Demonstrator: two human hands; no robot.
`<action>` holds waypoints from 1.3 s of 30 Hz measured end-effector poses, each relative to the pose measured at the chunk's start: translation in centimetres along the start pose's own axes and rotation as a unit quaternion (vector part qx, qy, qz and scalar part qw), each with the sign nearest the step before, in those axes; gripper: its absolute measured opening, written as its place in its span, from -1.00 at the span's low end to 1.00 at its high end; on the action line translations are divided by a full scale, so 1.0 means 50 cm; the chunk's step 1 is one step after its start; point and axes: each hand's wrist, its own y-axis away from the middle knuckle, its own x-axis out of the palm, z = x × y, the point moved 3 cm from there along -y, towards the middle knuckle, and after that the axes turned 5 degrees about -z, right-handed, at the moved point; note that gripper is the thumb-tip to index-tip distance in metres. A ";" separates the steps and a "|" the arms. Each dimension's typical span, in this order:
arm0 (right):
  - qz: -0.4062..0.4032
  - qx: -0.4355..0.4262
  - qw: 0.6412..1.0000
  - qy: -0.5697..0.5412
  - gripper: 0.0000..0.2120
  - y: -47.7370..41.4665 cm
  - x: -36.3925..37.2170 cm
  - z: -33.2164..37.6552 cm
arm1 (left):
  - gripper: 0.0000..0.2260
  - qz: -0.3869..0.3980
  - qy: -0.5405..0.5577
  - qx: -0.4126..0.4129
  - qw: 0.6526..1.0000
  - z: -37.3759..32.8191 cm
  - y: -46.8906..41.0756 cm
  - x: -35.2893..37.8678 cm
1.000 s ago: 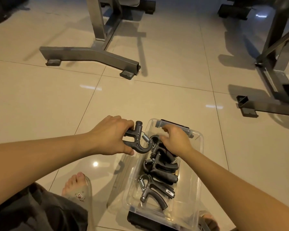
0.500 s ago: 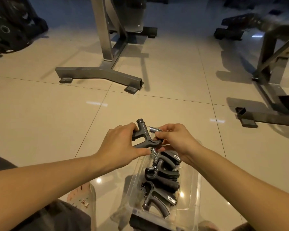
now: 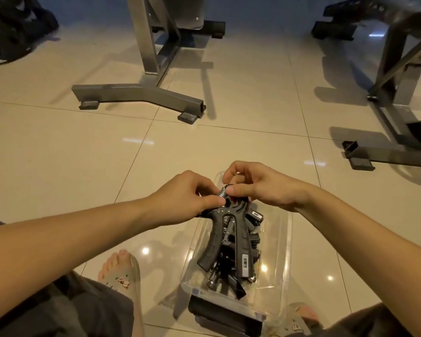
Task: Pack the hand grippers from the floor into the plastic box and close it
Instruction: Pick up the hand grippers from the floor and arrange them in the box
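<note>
Here both hands pinch hand gripper (image 3: 225,235) by spring end; left hand (image 3: 187,198), right hand (image 3: 258,188); handles hang over plastic box (image 3: 287,239), likely for lowering in.

**Dim, warm light over a glossy floor**

The room is dim and warm-toned. The polished tile floor (image 3: 58,147) mirrors overhead lamps as small round hot spots near the plastic box (image 3: 287,239) and as pale streaks farther off. The steel stand (image 3: 136,93) throws soft shadows to its right, while the frame (image 3: 387,152) at right shades the tiles to its left. The clear box walls catch faint glare. The left hand (image 3: 187,198) and right hand (image 3: 260,188) are evenly lit and fairly sharp. The black hand gripper (image 3: 225,229) they pinch loses detail in its dark body. The upper corners turn dark and smeary. The wide lens bows the grout lines and tilts the uprights outward.
</note>
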 end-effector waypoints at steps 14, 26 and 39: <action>-0.198 0.035 0.978 -0.049 -0.70 -0.002 0.029 -0.045 | -0.82 -0.114 -0.022 -0.081 0.990 0.046 -0.023 -0.014; -0.264 -0.056 0.883 0.383 -0.37 0.017 0.081 -0.033 | -0.78 -0.155 0.085 -0.137 0.975 0.054 -0.023 -0.005; -0.094 0.092 0.887 0.443 -0.57 0.042 0.100 -0.230 | 0.00 0.188 -0.433 0.103 0.875 0.210 -0.014 0.100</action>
